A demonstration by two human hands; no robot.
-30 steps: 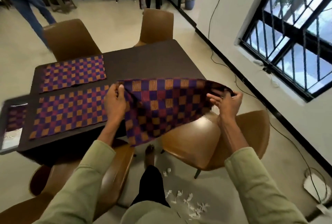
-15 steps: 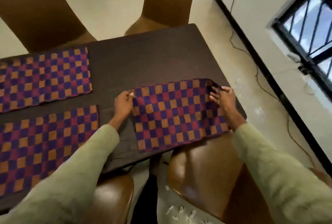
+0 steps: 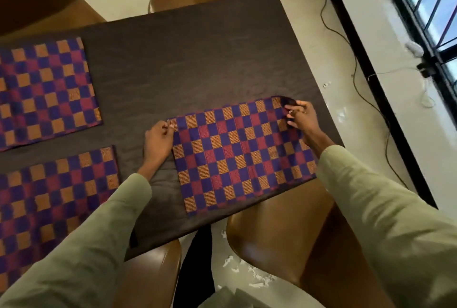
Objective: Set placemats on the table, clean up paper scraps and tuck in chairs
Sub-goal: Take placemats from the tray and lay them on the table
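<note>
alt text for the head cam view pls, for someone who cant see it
A person in pale green sleeves lays a checkered placemat on a dark table, left hand pinching its far left corner, right hand holding the folded far right corner. Two matching placemats lie to the left; brown chairs surround the table, and paper scraps litter the floor.

The mat (image 3: pixel 243 154) is woven cloth, ribbed and matt — orange, red and purple checks. The table (image 3: pixel 188 60) looks like dark matt wood (grain faintly visible). The chair (image 3: pixel 279 241) is glossy and smooth. Torn white paper scraps (image 3: pixel 247 270) lie on the shiny floor (image 3: pixel 341 109).
</note>
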